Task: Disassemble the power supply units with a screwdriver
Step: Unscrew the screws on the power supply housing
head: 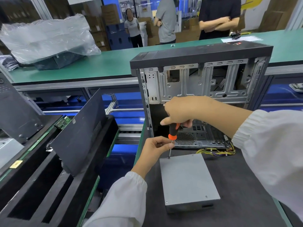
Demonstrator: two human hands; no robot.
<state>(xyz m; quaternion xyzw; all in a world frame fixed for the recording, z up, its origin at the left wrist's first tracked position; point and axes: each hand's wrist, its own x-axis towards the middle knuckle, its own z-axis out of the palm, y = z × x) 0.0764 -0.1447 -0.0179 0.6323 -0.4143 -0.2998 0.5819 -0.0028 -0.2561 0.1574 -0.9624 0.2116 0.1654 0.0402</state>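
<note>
A grey metal power supply unit (pixel 188 179) lies flat on the dark mat (pixel 242 185), its yellow and black wires (pixel 216 151) trailing toward the case behind it. A screwdriver (pixel 173 133) with a black and orange handle stands upright, its tip on a screw (pixel 169 158) at the unit's far left corner. My right hand (pixel 183 112) grips the top of the handle from above. My left hand (pixel 155 149) pinches the thin metal shaft just below the handle. Two more screws show on the unit's near edge.
An open computer case (pixel 201 89) stands upright right behind the unit. A black side panel (pixel 78 136) leans on foam-lined trays at the left. A plastic-wrapped box (pixel 49 41) sits on the green bench beyond. Three people stand at the back.
</note>
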